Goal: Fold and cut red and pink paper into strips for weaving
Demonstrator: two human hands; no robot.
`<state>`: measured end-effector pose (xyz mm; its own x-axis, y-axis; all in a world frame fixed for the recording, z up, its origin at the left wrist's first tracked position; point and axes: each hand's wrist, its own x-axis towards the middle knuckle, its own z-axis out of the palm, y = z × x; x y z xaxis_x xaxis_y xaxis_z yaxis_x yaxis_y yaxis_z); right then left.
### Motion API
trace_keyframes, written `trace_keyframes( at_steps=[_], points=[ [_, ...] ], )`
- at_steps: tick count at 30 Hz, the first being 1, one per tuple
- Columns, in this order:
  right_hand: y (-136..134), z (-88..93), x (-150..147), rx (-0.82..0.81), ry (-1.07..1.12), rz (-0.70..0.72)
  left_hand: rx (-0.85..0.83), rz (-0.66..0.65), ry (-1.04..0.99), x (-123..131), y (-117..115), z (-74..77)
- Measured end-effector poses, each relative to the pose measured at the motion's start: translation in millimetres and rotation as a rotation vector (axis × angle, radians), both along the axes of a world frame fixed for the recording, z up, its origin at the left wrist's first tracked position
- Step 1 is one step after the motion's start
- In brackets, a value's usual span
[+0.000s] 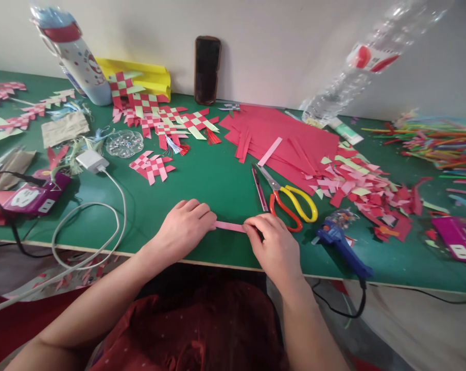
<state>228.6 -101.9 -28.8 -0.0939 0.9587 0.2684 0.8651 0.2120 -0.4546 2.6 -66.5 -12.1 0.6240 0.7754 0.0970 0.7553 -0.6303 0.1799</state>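
Observation:
A pink paper strip point(230, 226) is stretched level between my two hands, just above the green table near its front edge. My left hand point(190, 224) pinches its left end, and my right hand point(273, 242) pinches the right end; both ends are hidden by the fingers. Beyond my right hand lie scissors point(298, 203) with one red and one yellow handle, and a slim pen-like cutter point(259, 189). Red paper sheets point(282, 134) with loose strips on top are stacked farther back. A woven paper fish point(151, 166) lies to the left of them.
A blue glue gun point(343, 242) with a black cord sits at the right front edge. Paper scraps point(360, 180) are heaped behind it. A phone point(207, 71) leans on the wall. A white cable point(119, 206) loops at left. A bottle point(78, 56) and a tilted plastic bottle point(356, 72) stand behind.

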Motion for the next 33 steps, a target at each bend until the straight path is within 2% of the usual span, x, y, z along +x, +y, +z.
trace_keyframes(
  at_steps=[4,7,9,10,12,15,18,22,27,33],
  points=[
    [-5,6.8,15,-0.072,0.428,-0.089,-0.197,0.109,-0.162,4,-6,2.2],
    [-12,14.4,18,-0.103,0.73,-0.093,-0.35,0.108,-0.293,9,-17,11.8],
    [-18,18.7,12,-0.207,0.847,-0.005,-0.703,0.141,-0.558,14,-27,18.0],
    [-21,20.1,8,-0.273,0.892,0.04,-0.826,0.161,-0.65,17,-31,20.0],
    [-24,21.4,-2,-0.38,0.974,0.077,-1.016,0.187,-0.785,23,-39,21.3],
    [-28,20.5,-13,-0.429,1.057,0.028,-1.21,0.178,-0.93,28,-45,18.5],
    [-30,19.9,-17,-0.448,1.025,0.016,-1.314,0.157,-1.011,27,-48,16.0],
    [-34,20.6,-18,-0.454,0.974,0.054,-1.365,0.181,-1.028,27,-50,16.3],
    [-40,17.4,-16,-0.474,0.994,0.091,-1.454,0.229,-1.011,28,-51,12.7],
    [-41,14.9,-17,-0.452,1.031,0.121,-1.547,0.217,-1.122,24,-53,7.1]
  ],
)
